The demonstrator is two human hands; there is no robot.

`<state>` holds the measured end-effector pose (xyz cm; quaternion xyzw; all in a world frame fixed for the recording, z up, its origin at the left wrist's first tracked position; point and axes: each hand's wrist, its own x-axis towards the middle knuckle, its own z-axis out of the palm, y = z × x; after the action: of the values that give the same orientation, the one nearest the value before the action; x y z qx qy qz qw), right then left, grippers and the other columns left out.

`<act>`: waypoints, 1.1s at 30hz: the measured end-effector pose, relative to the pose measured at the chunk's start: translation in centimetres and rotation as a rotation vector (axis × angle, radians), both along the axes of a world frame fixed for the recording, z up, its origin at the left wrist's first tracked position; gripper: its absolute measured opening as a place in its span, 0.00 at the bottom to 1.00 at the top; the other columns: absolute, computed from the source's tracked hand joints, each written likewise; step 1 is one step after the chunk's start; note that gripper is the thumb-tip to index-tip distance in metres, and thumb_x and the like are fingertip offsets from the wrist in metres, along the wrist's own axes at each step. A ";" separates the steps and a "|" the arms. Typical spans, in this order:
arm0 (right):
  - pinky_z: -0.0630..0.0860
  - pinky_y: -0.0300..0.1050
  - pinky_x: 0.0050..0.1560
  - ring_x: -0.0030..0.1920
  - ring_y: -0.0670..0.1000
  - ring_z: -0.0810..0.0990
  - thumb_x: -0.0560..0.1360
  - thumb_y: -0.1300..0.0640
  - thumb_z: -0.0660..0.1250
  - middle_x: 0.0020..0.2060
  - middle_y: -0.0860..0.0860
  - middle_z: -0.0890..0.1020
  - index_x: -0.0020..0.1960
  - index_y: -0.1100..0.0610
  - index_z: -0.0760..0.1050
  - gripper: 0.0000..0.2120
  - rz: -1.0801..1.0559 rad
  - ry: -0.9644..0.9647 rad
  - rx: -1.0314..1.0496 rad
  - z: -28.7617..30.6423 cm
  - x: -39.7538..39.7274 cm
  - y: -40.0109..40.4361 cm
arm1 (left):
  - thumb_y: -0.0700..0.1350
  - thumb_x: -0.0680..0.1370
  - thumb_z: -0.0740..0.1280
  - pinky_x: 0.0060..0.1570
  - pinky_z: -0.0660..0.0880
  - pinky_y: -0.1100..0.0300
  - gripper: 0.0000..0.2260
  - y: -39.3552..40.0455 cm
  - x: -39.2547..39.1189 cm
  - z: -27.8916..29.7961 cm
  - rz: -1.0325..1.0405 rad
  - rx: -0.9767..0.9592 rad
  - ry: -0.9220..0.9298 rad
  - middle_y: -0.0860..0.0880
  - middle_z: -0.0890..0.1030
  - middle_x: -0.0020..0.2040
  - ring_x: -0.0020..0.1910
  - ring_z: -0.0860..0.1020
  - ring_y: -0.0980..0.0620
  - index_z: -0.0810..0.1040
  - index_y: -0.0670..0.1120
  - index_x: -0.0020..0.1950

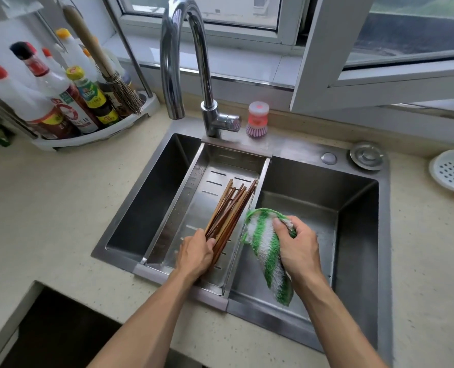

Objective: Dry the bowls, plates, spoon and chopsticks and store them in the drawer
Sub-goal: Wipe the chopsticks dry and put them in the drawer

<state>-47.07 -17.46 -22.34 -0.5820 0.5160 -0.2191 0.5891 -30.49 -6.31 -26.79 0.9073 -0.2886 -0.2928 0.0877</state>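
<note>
Chopsticks [228, 208] lie bundled in the drain tray [210, 166] across the sink [353, 208]; our left hand [195, 254] curls its grip round their near ends, our right hand [297, 243] clamps a green striped cloth [263, 240] just beside. We see no bowls, plates or spoon, so likely late; chopsticks still need drying and storing, drawer not identifiable.

Honestly nothing here is readable. The sauce bottles [87, 102] in the corner rack [93, 135] have printed labels, red and white on one, green and yellow on another, but the characters are too small and blurry to make out.
</note>
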 end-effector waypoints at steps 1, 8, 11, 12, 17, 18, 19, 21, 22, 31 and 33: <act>0.76 0.45 0.38 0.43 0.58 0.84 0.82 0.52 0.64 0.40 0.54 0.85 0.46 0.55 0.80 0.10 -0.009 -0.002 0.004 0.0 -0.1 0.0 | 0.52 0.84 0.58 0.45 0.70 0.53 0.13 0.1 0.1 0.0 0.015 -0.032 -0.004 0.40 0.81 0.53 0.53 0.79 0.40 0.73 0.42 0.56; 0.80 0.44 0.40 0.43 0.48 0.85 0.81 0.51 0.63 0.42 0.47 0.86 0.46 0.46 0.80 0.08 -0.136 -0.190 0.100 1.8 2.5 1.0 | 0.45 0.86 0.56 0.28 0.67 0.63 0.11 1.1 1.3 3.9 0.440 -0.413 0.548 0.49 0.73 0.37 0.29 0.70 0.56 0.76 0.43 0.55; 0.82 0.56 0.54 0.53 0.52 0.85 0.76 0.42 0.68 0.51 0.48 0.86 0.51 0.40 0.83 0.07 -0.077 -0.286 0.116 3.2 5.3 1.8 | 0.40 0.85 0.57 0.22 0.61 0.67 0.10 1.7 1.1 6.1 0.591 -0.588 0.779 0.48 0.73 0.37 0.26 0.67 0.57 0.77 0.39 0.56; 0.81 0.57 0.56 0.55 0.52 0.84 0.74 0.38 0.69 0.54 0.48 0.85 0.53 0.39 0.82 0.11 -0.039 -0.301 0.093 3.5 6.3 2.0 | 0.39 0.85 0.57 0.21 0.61 0.68 0.10 1.9 1.0 6.9 0.617 -0.637 0.825 0.48 0.73 0.37 0.26 0.67 0.57 0.77 0.38 0.57; 0.78 0.35 0.49 0.56 0.43 0.81 0.79 0.43 0.66 0.65 0.48 0.78 0.58 0.50 0.83 0.15 0.283 -0.332 0.091 5.4 8.9 4.5 | 0.40 0.85 0.57 0.18 0.59 0.68 0.10 2.1 -0.2 9.8 0.660 -0.767 0.913 0.49 0.73 0.32 0.22 0.66 0.58 0.75 0.38 0.51; 0.77 0.37 0.47 0.52 0.45 0.83 0.78 0.40 0.65 0.60 0.48 0.81 0.56 0.54 0.84 0.19 0.303 -0.403 0.164 5.7 9.0 5.0 | 0.41 0.85 0.57 0.17 0.58 0.68 0.10 2.0 -0.1 10.3 0.660 -0.770 0.900 0.49 0.72 0.30 0.21 0.65 0.58 0.74 0.40 0.49; 0.78 0.41 0.48 0.49 0.47 0.84 0.76 0.38 0.65 0.55 0.49 0.84 0.55 0.59 0.83 0.25 0.260 -0.499 0.309 5.9 9.1 5.1 | 0.42 0.85 0.57 0.16 0.57 0.68 0.11 2.1 0.1 10.8 0.667 -0.771 0.892 0.48 0.71 0.29 0.20 0.64 0.58 0.72 0.41 0.46; 0.79 0.49 0.51 0.47 0.54 0.84 0.74 0.42 0.67 0.52 0.54 0.85 0.51 0.65 0.82 0.24 0.115 -0.695 0.588 5.7 9.4 5.1 | 0.43 0.86 0.56 0.16 0.56 0.69 0.12 2.7 0.7 11.6 0.673 -0.778 0.926 0.47 0.70 0.29 0.19 0.63 0.58 0.71 0.42 0.44; 0.80 0.50 0.45 0.43 0.56 0.83 0.75 0.50 0.69 0.50 0.57 0.84 0.50 0.63 0.80 0.15 0.048 -0.734 0.641 5.5 9.6 4.9 | 0.44 0.86 0.56 0.16 0.56 0.69 0.12 3.1 0.8 11.9 0.667 -0.780 0.967 0.47 0.70 0.29 0.19 0.62 0.58 0.71 0.42 0.45; 0.78 0.46 0.39 0.43 0.57 0.81 0.74 0.56 0.73 0.43 0.60 0.84 0.53 0.64 0.81 0.13 0.016 -0.613 0.741 4.4 12.2 7.9 | 0.48 0.86 0.54 0.19 0.53 0.71 0.11 4.7 1.3 12.7 0.528 -0.599 0.964 0.49 0.63 0.27 0.18 0.61 0.57 0.66 0.46 0.45; 0.79 0.48 0.44 0.45 0.57 0.83 0.75 0.56 0.72 0.45 0.60 0.85 0.54 0.65 0.81 0.13 -0.020 -0.659 0.747 4.5 12.5 7.9 | 0.49 0.86 0.54 0.19 0.54 0.71 0.10 4.9 1.2 12.8 0.472 -0.539 0.952 0.50 0.64 0.27 0.18 0.63 0.56 0.66 0.46 0.47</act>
<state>-34.60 -9.51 -17.86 -0.2258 0.3511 -0.1973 0.8870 -29.28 -1.42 -14.00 0.6617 -0.0720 -0.5565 0.4972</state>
